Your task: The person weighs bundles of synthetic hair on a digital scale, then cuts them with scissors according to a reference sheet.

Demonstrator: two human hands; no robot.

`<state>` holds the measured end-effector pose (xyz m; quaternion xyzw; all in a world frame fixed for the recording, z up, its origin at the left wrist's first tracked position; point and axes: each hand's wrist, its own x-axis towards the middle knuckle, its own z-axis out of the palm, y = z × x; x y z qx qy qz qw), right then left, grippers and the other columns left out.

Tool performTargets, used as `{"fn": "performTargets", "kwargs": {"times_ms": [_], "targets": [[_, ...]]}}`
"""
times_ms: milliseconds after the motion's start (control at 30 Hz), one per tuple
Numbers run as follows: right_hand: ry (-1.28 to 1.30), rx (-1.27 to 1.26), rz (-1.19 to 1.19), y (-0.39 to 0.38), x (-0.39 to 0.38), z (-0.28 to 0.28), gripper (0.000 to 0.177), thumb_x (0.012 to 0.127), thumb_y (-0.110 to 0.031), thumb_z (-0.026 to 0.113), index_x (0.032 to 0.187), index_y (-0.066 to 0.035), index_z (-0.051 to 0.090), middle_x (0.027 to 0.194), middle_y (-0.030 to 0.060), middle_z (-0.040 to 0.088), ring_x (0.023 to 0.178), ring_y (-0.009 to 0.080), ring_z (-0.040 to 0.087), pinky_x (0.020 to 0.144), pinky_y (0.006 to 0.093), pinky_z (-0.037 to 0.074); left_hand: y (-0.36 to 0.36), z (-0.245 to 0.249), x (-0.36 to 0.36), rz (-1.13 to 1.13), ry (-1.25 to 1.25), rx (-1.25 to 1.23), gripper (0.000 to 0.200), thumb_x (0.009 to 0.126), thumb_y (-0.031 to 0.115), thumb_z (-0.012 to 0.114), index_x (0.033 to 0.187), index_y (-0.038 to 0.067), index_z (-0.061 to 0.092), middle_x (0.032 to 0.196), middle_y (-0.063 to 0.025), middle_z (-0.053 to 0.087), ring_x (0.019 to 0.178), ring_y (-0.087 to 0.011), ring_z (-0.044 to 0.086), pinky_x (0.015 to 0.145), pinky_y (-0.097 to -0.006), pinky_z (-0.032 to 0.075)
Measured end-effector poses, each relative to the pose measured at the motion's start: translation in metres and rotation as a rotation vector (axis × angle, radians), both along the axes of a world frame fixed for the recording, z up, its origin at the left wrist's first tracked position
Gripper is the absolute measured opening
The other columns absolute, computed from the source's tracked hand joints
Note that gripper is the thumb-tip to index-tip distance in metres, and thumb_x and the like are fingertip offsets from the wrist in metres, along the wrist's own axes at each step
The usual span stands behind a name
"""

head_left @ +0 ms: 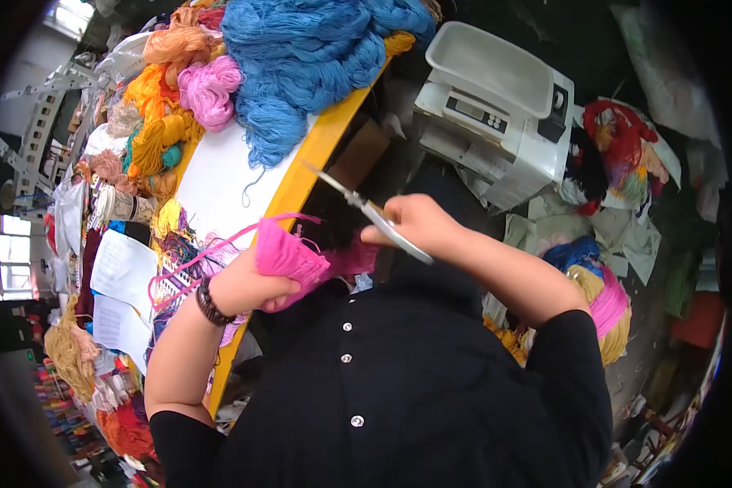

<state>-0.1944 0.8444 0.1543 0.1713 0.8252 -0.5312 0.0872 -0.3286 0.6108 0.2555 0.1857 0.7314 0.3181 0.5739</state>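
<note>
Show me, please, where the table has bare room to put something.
The white tabletop is mostly bare between the blue yarn, the yellow edge and the pink yarn in the left hand. The far end, under blue yarn, and the side with orange yarn are crowded.

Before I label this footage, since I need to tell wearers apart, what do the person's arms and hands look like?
The left hand and right hand are ungloved. Black sleeves end near the elbows. A dark, beaded-looking bracelet circles the left wrist; the right wrist shows nothing worn.
</note>
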Motion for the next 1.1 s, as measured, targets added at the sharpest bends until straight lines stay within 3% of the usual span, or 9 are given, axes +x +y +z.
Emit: {"fn": "performTargets", "kwargs": {"times_ms": [67,167,267,400,667,767,900,1033,1100], "targets": [[0.004,0.254,-0.01,0.007,-0.032,-0.01,0.061,0.068,-0.058,0.07,0.07,0.002,0.063,0.071,0.0205,0.063,0.069,0.0349,0.063,0.062,0.0409,0.048,-0.017,0.005,0.006,0.11,-0.119,0.262,0.03,0.077,0.005,0.064,0.106,0.0,0.059,0.069,-0.0035,0.061,0.052,-0.0074,0.053,0.045,-0.0201,0.042],[0.14,0.483,0.103,-0.006,-0.088,-0.016,0.06,0.069,-0.059,0.066,0.071,0.001,0.066,0.074,0.0207,0.064,0.073,0.0366,0.064,0.065,0.044,0.05,-0.046,0.015,0.018,0.398,-0.204,0.664,0.037,0.072,0.005,0.065,0.107,-0.004,0.057,0.073,-0.0106,0.063,0.048,-0.0117,0.052,0.044,-0.0231,0.041],[0.099,0.646,0.221,-0.038,-0.148,-0.015,0.047,0.072,-0.049,0.063,0.078,-0.003,0.069,0.077,0.0168,0.066,0.075,0.0334,0.065,0.067,0.0426,0.053,-0.068,0.041,0.005,0.645,-0.022,0.948,0.037,0.084,0.019,0.051,0.11,-0.006,0.054,0.047,-0.0015,0.042,0.041,-0.0124,0.04,0.045,-0.0269,0.034],[0.085,0.693,0.32,-0.077,-0.204,-0.01,0.036,0.072,-0.04,0.062,0.083,-0.006,0.07,0.086,0.0146,0.068,0.083,0.0309,0.066,0.071,0.0415,0.052,-0.081,0.089,-0.022,0.765,-0.117,1.209,0.038,0.094,0.019,0.046,0.124,-0.004,0.045,0.07,0.0008,0.044,0.057,-0.0072,0.044,0.062,-0.0259,0.043],[0.268,0.757,0.243,-0.103,-0.235,-0.042,0.032,0.071,-0.032,0.069,0.082,-0.002,0.068,0.089,0.0184,0.065,0.085,0.0345,0.063,0.075,0.0428,0.051,-0.083,0.14,-0.019,0.692,0.042,1.289,0.046,0.096,0.01,0.044,0.136,-0.005,0.028,0.079,-0.0019,0.042,0.068,-0.0076,0.046,0.079,-0.0274,0.045],[0.671,0.752,0.302,-0.117,-0.233,-0.042,0.017,0.072,-0.022,0.067,0.077,-0.006,0.066,0.083,0.0144,0.062,0.081,0.0343,0.062,0.071,0.0437,0.05,-0.095,0.134,-0.004,0.813,0.013,1.29,0.031,0.095,0.01,0.043,0.124,-0.001,0.043,0.075,-0.0002,0.039,0.065,-0.0079,0.045,0.073,-0.0281,0.045],[0.243,0.837,0.469,-0.13,-0.201,-0.02,0.019,0.071,-0.026,0.07,0.075,-0.008,0.067,0.076,0.0147,0.065,0.075,0.033,0.063,0.069,0.0434,0.05,-0.125,0.09,0.018,1.013,-0.073,1.216,0.022,0.092,0.015,0.049,0.109,0.003,0.053,0.071,0.0016,0.044,0.06,-0.0081,0.045,0.067,-0.0273,0.045],[0.204,0.683,0.394,-0.106,-0.168,-0.041,0.018,0.07,-0.023,0.071,0.074,-0.007,0.066,0.077,0.0131,0.064,0.076,0.0324,0.063,0.069,0.0424,0.05,-0.16,0.045,0.025,1.116,-0.251,1.159,0.019,0.091,0.012,0.048,0.106,0.004,0.055,0.072,0.0012,0.044,0.06,-0.0078,0.044,0.067,-0.0271,0.045],[0.387,0.607,0.234,-0.104,-0.15,-0.055,0.016,0.069,-0.019,0.07,0.074,-0.005,0.065,0.077,0.0117,0.061,0.08,0.0317,0.061,0.07,0.0414,0.049,-0.171,0.029,0.023,1.145,-0.301,1.153,0.018,0.091,0.01,0.047,0.106,0.005,0.055,0.073,0.0012,0.044,0.06,-0.0079,0.044,0.067,-0.0271,0.045]]}}
